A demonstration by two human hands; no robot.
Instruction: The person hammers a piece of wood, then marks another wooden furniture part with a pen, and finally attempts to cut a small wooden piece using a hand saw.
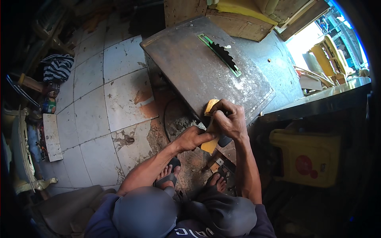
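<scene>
A curled strip of yellow sandpaper [209, 146] is between my two hands, just off the near corner of a metal saw table. Its other face shows paler where it bends. My right hand [231, 121] is closed on the upper part, fingers curled and knuckles up. Lower and to the left, my left hand [193, 139] grips the strip, with its thumb laid across it. What lies under the fingers is hidden. Beyond both hands, a toothed circular saw blade [224, 55] rises through a green-edged slot in the saw table [178, 51].
White floor tiles [89, 87], some broken, spread to the left. A yellow plastic container [307, 156] stands at the right below a dark bench edge [317, 99]. Wooden furniture with a yellow cushion [246, 10] is at the back. My sandalled feet [168, 176] are below my hands.
</scene>
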